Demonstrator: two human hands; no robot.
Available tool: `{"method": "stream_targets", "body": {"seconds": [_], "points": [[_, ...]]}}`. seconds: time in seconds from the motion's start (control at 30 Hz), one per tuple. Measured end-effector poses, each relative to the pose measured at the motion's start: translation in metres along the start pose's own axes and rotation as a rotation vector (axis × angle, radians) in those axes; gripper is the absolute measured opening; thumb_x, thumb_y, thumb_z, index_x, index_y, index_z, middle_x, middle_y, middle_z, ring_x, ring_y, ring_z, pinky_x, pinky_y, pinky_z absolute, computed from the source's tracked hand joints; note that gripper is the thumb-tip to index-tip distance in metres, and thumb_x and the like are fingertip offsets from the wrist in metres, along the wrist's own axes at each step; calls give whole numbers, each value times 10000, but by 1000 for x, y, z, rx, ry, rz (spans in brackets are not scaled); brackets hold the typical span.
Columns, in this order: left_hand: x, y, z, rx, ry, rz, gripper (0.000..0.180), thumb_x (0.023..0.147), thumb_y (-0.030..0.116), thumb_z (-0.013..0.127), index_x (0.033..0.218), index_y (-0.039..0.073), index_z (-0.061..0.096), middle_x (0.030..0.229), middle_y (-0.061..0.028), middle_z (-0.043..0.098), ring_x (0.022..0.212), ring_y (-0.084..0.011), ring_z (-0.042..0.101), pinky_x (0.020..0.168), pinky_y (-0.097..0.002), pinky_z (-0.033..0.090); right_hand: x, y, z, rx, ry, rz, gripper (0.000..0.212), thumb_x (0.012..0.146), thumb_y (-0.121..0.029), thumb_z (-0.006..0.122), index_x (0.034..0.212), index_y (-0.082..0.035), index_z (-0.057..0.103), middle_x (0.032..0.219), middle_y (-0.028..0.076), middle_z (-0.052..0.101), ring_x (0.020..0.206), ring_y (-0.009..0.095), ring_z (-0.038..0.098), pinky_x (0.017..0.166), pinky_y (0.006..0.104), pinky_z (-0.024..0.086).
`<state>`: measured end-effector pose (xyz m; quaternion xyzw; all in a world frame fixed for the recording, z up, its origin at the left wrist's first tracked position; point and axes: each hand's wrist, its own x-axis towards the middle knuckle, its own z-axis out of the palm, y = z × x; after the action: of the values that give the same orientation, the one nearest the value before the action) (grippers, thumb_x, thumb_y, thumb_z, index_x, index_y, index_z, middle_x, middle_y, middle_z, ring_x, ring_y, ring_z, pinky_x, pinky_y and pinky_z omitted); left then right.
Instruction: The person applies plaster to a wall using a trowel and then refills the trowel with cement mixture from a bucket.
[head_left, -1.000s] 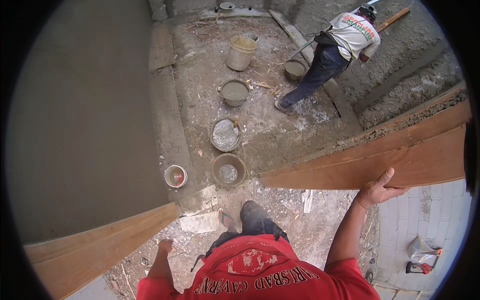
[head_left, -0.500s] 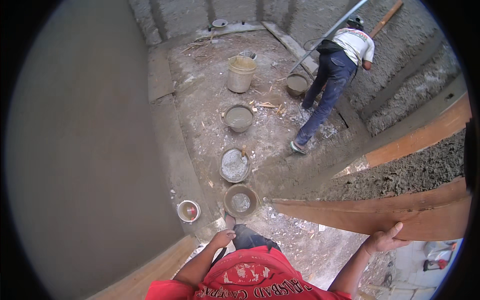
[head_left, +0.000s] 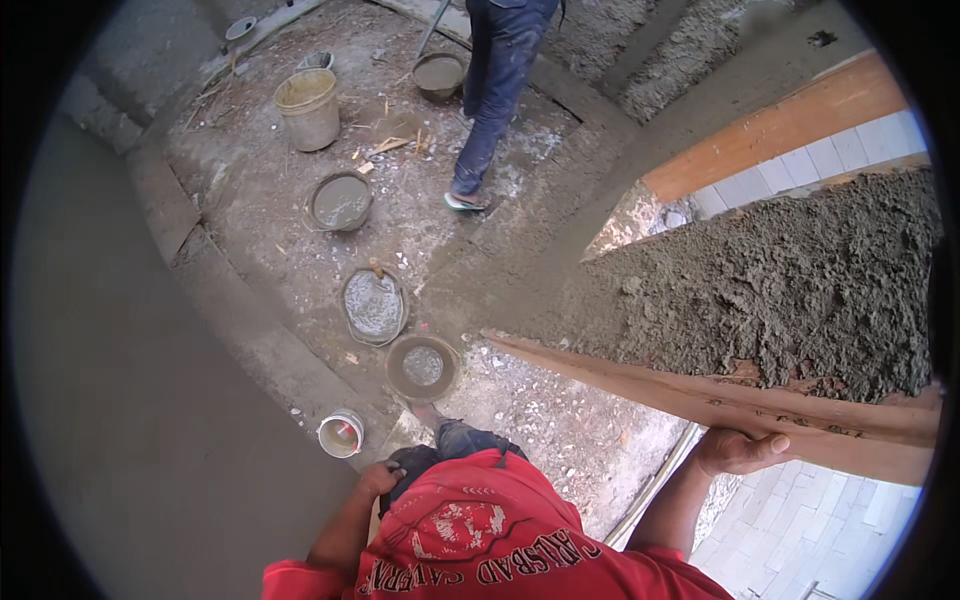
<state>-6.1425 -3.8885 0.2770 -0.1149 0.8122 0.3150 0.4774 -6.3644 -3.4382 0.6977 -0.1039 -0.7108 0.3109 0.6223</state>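
Our right hand (head_left: pixel 742 452) grips a long board (head_left: pixel 680 398) at its lower edge, the thumb laid along the wood and the fingers partly hidden. The board is reddish-brown and smooth, with a groove along its length; it slants from beside the floor's near edge up toward the right. Rough, lumpy grey mortar (head_left: pixel 760 290) borders its upper edge, and past that runs a flat orange plank (head_left: pixel 780 125). Our left hand (head_left: pixel 380 478) hangs loosely curled by our dark trousers (head_left: pixel 470 441); we cannot tell whether it holds or touches anything. On our left rises a smooth grey wall (head_left: pixel 150 350).

We wear one red shirt (head_left: pixel 500 540) with an arc of dark lettering below a cracked pale print.

On the gritty, chip-strewn floor (head_left: pixel 270 240) we count six round containers. One white pail (head_left: pixel 345 416) stands close to the left edge. To its right sits one basin (head_left: pixel 400 365) with a shiny pale patch at the bottom. Farther off come one tub of whitish paste (head_left: pixel 350 327), one tub of grey mix (head_left: pixel 360 219), and one tall, stained bucket (head_left: pixel 312 130). One more tub (head_left: pixel 438 97) stands toward the far edge, near a co-worker's blue, spattered legs (head_left: pixel 490 110). Light paving (head_left: pixel 800 520) shows below the board.
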Motion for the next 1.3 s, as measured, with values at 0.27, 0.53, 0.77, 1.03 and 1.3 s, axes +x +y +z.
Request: {"method": "stream_targets", "body": {"seconds": [0.27,0.53,0.77,1.03,1.3], "points": [[-31,95,-50,-69,-453,150,514,788,471,678,1187,149,658,1183,-143,650,1099,-287,618,937,-361,477,0,-4,0,-31,53,-11,791,965,-504,414,1469,45,148,1454,239,271,1304,288,393,1046,385,429],[-33,58,-35,78,-490,222,557,710,458,727,1142,110,681,1107,-145,686,1003,-242,655,876,-350,493,-6,14,-11,111,5,33,820,953,-478,510,1445,71,150,1417,265,299,1264,295,416,1009,396,434],[-78,58,4,38,-452,189,537,700,424,720,1110,78,687,1072,-146,696,973,-245,658,827,-368,504,2,14,-26,31,3,45,735,943,-413,578,1363,106,271,1292,280,421,1160,315,496,943,408,461],[-167,25,163,-343,-223,128,547,760,420,693,1238,162,629,1184,-135,658,1051,-239,624,937,-349,463,-19,-55,-40,451,-39,-193,623,900,-191,633,1369,40,295,1392,223,341,1278,301,391,1024,430,393],[-192,3,467,-964,180,8,590,908,561,456,1207,85,637,1274,-163,594,1158,-325,555,1014,-343,404,-264,-110,-123,868,-1659,-657,607,825,-64,656,1370,-24,392,1447,258,298,1350,418,324,1102,467,310]]}}
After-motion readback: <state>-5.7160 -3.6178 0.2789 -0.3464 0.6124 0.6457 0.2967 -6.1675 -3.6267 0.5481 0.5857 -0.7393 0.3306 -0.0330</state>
